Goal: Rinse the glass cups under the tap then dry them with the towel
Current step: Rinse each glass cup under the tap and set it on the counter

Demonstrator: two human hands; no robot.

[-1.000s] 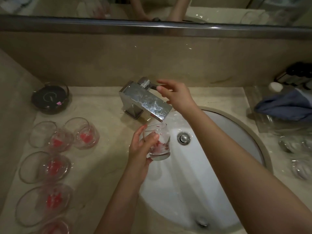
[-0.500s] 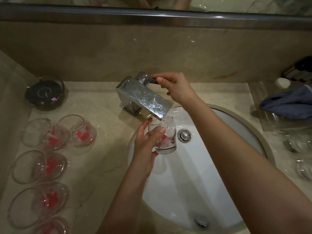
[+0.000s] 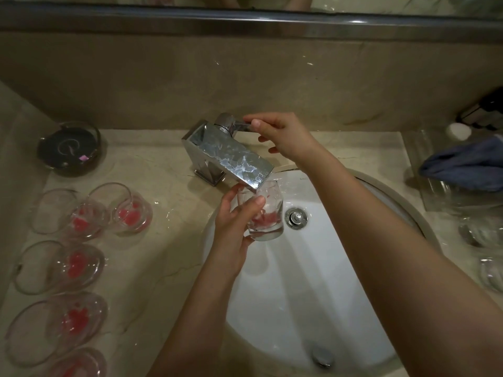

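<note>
Bathroom vanity, looking hotel-like: white undermount basin point(image 3: 299, 295) sitting in a beige marble counter point(image 3: 163, 257), square chrome tap point(image 3: 228, 156) at the back edge, mirror strip point(image 3: 245, 1) running above the splashback.

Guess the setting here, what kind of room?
Most likely a bathroom vanity, perhaps a hotel's: a round white basin sunk in a marble counter, a chrome tap, and a mirror's edge above.
</note>
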